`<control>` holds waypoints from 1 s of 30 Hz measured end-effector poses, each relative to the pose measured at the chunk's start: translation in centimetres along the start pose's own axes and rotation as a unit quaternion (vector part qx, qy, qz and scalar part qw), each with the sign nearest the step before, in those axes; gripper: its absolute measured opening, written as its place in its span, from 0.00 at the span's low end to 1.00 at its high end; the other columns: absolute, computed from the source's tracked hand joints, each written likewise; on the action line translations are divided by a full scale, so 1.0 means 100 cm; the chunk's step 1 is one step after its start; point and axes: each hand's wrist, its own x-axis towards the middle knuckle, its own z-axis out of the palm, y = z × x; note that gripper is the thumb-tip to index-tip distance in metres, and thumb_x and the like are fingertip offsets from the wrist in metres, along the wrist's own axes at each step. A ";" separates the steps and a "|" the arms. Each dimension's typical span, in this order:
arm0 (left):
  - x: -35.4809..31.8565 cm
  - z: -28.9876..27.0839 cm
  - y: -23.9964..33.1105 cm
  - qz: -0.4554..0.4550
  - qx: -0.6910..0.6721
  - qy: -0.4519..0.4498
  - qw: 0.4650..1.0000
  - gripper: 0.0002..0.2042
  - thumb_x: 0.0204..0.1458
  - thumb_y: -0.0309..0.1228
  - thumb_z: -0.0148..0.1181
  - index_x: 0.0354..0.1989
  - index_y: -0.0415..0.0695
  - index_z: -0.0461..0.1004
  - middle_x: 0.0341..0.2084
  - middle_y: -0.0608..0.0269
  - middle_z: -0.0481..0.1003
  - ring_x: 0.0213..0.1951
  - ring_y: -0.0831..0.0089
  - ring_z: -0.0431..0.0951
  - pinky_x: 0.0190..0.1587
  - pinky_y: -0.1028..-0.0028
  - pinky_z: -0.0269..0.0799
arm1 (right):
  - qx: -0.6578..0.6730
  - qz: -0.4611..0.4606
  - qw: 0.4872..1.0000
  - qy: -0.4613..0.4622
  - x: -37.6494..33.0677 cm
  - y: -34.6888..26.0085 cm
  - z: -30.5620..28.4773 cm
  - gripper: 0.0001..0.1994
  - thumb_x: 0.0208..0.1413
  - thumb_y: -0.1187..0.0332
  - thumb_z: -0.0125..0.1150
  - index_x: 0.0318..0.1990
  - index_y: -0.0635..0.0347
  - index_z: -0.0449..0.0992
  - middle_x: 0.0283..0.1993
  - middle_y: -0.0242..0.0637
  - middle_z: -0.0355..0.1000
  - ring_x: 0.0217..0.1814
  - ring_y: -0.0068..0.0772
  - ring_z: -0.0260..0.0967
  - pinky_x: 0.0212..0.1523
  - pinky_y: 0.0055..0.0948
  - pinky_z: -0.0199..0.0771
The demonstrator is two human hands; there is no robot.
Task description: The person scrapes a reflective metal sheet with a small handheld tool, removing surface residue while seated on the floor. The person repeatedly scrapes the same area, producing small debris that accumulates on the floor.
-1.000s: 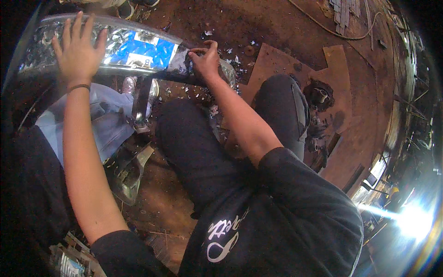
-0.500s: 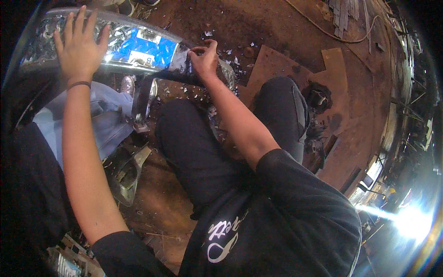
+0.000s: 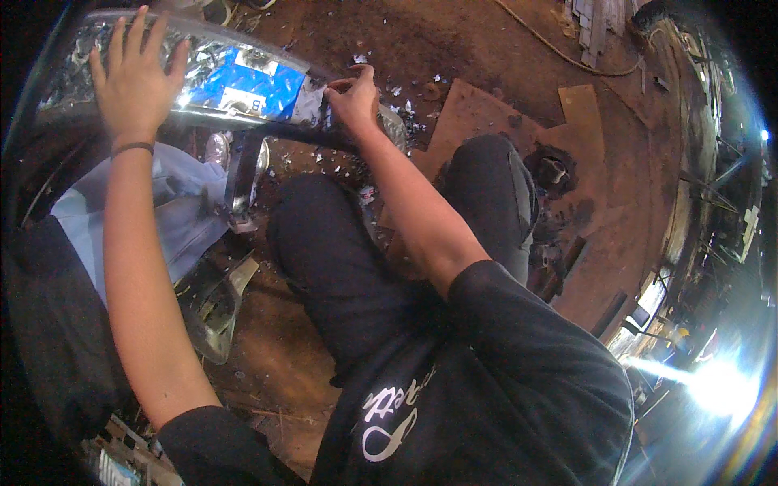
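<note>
Here the left hand lies flat, fingers spread, steadying the shiny curved panel on the ground, while the right hand pinches its edge (mid-peel, probably), needing a firm pull.

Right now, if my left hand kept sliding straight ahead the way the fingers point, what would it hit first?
Probably nothing solid soon: the left hand lies flat on the shiny curved metal panel, fingers toward its far rim. Past the rim the picture goes dark, so depth there is unclear.

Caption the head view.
Left hand flat on a shiny curved panel; right hand grips its edge.
</note>
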 end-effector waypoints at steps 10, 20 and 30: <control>0.002 -0.002 -0.002 0.006 -0.010 -0.002 1.000 0.27 0.63 0.57 0.52 0.69 0.65 0.69 0.72 0.75 0.62 0.73 0.66 0.59 0.74 0.46 0.48 | 0.042 -0.023 0.999 0.025 0.005 0.019 0.002 0.35 0.46 0.72 0.74 0.60 0.58 0.58 0.36 0.38 0.83 0.42 0.43 0.80 0.47 0.41 0.76; 0.000 -0.001 -0.003 0.001 -0.014 -0.016 1.000 0.27 0.62 0.57 0.53 0.69 0.66 0.69 0.73 0.75 0.62 0.74 0.67 0.58 0.74 0.46 0.47 | -0.008 0.017 1.000 0.004 0.006 0.000 0.001 0.37 0.43 0.70 0.76 0.59 0.58 0.58 0.39 0.39 0.84 0.49 0.52 0.80 0.53 0.45 0.75; -0.001 0.001 -0.003 0.000 -0.032 -0.006 0.999 0.26 0.62 0.56 0.53 0.68 0.66 0.70 0.72 0.75 0.63 0.74 0.67 0.58 0.74 0.46 0.47 | -0.016 0.032 0.999 0.016 0.003 -0.003 0.009 0.34 0.44 0.71 0.73 0.58 0.61 0.60 0.37 0.37 0.84 0.45 0.49 0.81 0.50 0.44 0.78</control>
